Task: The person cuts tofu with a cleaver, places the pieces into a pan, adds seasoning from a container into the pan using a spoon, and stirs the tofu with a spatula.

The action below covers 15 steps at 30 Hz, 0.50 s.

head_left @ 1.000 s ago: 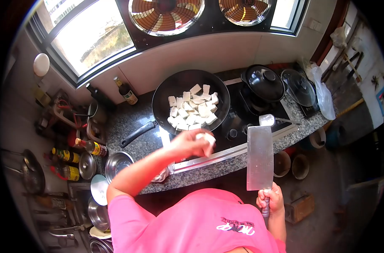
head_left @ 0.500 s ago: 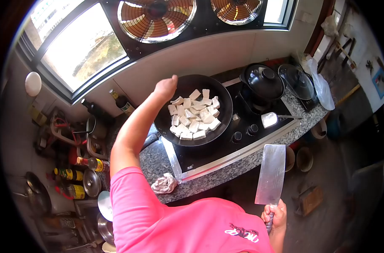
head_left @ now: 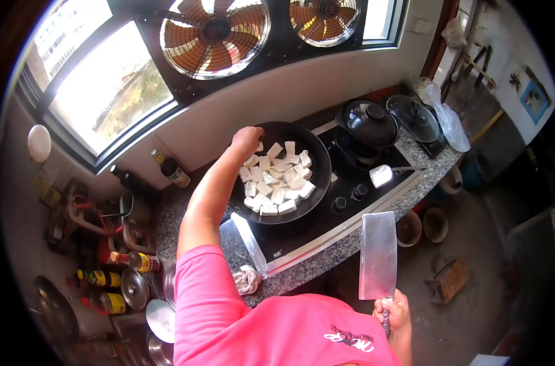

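Here I am at the stove, my left hand (head_left: 247, 140) over the far left rim of the black pan (head_left: 316, 194), fingers curled in and drawn together right by a white piece (head_left: 260, 146); whether they pinch it, I cannot tell. The white chunks (head_left: 277, 177) lie bunched in the pan, and look at those long axes: some run toward the wall, some sideways, others slantwise. Over on my right, my right hand (head_left: 392, 311) closes in a fist round the handle of the cleaver (head_left: 379, 256). Its long axis runs away from me, blade end toward the stove, handle end toward my body, broad face showing, just off the counter (head_left: 314, 258). Beyond sit the white-filled ladle (head_left: 381, 176) and the lidded black pot (head_left: 369, 125)!
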Motion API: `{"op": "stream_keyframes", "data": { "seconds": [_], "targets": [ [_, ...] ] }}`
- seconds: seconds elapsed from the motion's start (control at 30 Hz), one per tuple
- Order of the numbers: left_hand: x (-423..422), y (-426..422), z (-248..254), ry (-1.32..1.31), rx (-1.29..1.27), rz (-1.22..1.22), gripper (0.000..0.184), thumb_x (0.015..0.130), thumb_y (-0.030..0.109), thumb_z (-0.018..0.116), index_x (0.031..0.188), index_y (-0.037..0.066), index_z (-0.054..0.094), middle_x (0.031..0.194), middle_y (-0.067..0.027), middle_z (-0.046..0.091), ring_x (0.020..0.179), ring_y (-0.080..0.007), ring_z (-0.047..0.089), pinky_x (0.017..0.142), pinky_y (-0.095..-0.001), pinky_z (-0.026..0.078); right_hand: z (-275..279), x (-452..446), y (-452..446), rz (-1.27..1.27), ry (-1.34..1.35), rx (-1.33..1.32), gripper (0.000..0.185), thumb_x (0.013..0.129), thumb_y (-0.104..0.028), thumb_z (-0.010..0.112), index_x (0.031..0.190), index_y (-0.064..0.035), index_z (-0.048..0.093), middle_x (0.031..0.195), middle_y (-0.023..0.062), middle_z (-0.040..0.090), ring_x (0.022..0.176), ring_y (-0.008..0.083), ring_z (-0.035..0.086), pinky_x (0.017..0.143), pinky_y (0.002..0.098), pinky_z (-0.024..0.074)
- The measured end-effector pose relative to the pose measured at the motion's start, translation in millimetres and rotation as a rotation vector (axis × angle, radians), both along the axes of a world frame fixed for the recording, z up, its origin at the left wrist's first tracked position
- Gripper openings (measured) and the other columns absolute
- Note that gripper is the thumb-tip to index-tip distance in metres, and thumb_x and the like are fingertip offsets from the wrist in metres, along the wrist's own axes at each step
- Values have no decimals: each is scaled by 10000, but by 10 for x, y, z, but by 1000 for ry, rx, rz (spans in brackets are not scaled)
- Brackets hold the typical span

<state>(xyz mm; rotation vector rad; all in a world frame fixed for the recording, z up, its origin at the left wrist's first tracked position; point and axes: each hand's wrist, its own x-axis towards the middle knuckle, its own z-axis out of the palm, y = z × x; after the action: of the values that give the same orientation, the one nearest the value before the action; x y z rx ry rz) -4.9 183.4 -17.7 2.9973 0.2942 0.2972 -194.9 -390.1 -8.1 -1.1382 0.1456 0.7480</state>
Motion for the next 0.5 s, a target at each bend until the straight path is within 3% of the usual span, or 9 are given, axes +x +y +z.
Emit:
{"op": "stream_keyframes", "data": {
  "seconds": [0.13, 0.2, 0.23, 0.3, 0.37, 0.5],
  "targets": [
    [-11, -18, 208, -159, 124, 23, 246, 847, 54, 489, 1013, 145, 647, 951, -104, 634, 940, -305, 621, 798, -405, 509, 7, -90, -50, -60, -25, -42, 188, 800, -57, 522, 969, 25, 519, 660, 114, 542, 416, 152, 490, 396, 291, 440],
    [-170, -59, 482, -270, 69, -40, 263, 814, 64, 558, 1041, 162, 647, 969, -99, 642, 948, -297, 617, 809, -400, 503, 20, -42, -18, -91, -57, -30, 178, 807, -55, 517, 968, 22, 511, 653, 110, 535, 409, 151, 485, 387, 286, 435],
    [-322, -120, 652, -320, 22, -37, 271, 774, 55, 617, 1037, 115, 630, 967, -104, 647, 950, -299, 611, 819, -398, 485, 22, -16, -16, -85, -62, -31, 173, 811, -54, 515, 967, 20, 508, 650, 108, 531, 406, 150, 482, 382, 283, 432],
    [-789, -218, 966, -475, -24, -160, 239, 800, 84, 619, 1039, 97, 626, 1003, -100, 659, 951, -295, 616, 820, -384, 488, -41, 63, -54, -66, -81, -76, 160, 819, -53, 508, 963, 17, 501, 642, 102, 522, 402, 147, 477, 377, 280, 428],
    [-1456, -382, 1287, -509, -9, -141, 239, 828, 115, 633, 1065, 81, 630, 1022, -97, 663, 926, -269, 642, 743, -346, 525, -62, 177, -10, -3, -114, -150, 146, 830, -43, 491, 964, 14, 496, 637, 88, 509, 397, 138, 470, 375, 267, 421],
    [-2911, -626, 1458, -548, -10, 163, 248, 850, 81, 623, 1097, 63, 633, 993, -108, 665, 845, -245, 654, 713, -310, 524, -103, 509, 4, 314, -226, -325, 96, 828, -13, 479, 905, 18, 527, 629, 57, 516, 419, 100, 461, 398, 229, 384]
  ]
}}
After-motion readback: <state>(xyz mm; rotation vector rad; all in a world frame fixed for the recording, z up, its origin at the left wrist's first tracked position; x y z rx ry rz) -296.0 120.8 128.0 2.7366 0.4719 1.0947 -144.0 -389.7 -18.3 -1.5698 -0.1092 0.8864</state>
